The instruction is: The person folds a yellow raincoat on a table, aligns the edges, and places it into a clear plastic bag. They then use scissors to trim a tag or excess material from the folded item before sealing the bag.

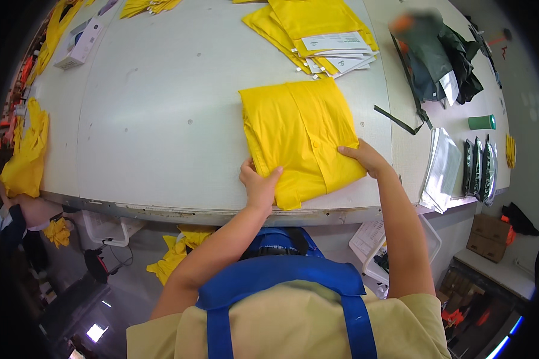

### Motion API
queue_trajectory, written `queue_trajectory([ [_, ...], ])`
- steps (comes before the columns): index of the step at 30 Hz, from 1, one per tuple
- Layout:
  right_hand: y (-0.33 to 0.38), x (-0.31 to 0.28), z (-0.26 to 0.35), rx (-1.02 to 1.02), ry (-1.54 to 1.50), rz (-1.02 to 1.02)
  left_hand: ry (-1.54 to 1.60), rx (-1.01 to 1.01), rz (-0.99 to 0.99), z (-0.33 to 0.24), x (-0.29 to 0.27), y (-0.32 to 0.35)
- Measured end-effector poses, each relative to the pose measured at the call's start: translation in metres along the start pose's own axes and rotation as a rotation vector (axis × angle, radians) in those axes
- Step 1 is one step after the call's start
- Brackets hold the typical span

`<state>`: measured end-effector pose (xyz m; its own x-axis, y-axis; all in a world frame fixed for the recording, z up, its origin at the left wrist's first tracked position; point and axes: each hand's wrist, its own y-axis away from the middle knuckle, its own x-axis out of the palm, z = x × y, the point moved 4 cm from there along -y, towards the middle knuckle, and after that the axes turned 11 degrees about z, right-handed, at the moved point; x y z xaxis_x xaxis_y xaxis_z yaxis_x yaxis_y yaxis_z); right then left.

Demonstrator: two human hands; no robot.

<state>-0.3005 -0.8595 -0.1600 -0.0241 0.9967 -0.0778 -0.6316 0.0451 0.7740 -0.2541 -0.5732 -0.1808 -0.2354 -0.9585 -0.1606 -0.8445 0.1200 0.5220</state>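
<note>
A folded yellow jacket (293, 131) with a buttoned flap lies flat near the table's front edge. My left hand (261, 184) grips its lower left side, thumb on top and fingers partly hidden under the cloth. On the lower right side, my right hand (365, 157) pinches the edge with its thumb on top; its other fingers are hidden beneath. Beyond the jacket is a stack of folded yellow garments (308, 21) with white printed sheets (336, 42) on and between them.
To the right are clear plastic bags (442, 170), dark packets (478, 170), a green cylinder (481, 122) and a dark bag (428, 60) with a strap. A white box (81, 43) stands far left. Another yellow garment (29, 149) hangs over the left edge beside a person's arm (36, 210).
</note>
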Motion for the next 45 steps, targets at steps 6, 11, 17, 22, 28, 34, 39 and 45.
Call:
queue_trajectory([
  [6, 0.019, 0.031, 0.001, -0.12, -0.466, 0.238, 0.7, -0.326, 0.52, 0.006, -0.014, -0.007],
  [11, 0.021, 0.049, -0.013, -0.201, -0.698, 0.426, 0.755, -0.224, 0.717, -0.02, -0.019, 0.001],
  [17, 0.021, 0.061, 0.01, -0.208, -0.121, 0.151, 0.628, -0.278, 0.637, -0.01, -0.022, 0.012],
  [22, 0.039, 0.111, 0.054, -0.201, 1.088, -0.246, 0.18, -0.281, 0.382, 0.029, 0.003, 0.024],
  [28, 0.094, 0.18, 0.085, -0.421, 1.296, -0.245, 0.56, -0.271, 0.523, 0.006, 0.01, 0.031],
  [34, 0.056, 0.176, 0.036, -0.198, 1.365, -0.259, 0.386, -0.569, 0.811, 0.01, 0.0, 0.046],
  [39, 0.049, 0.131, 0.041, -0.057, 0.876, -0.036, -0.25, -0.121, 1.193, -0.094, -0.044, 0.043],
  [45, 0.097, 0.15, 0.07, -0.332, 0.829, 0.588, -0.071, -0.05, 0.966, -0.086, -0.077, -0.055],
])
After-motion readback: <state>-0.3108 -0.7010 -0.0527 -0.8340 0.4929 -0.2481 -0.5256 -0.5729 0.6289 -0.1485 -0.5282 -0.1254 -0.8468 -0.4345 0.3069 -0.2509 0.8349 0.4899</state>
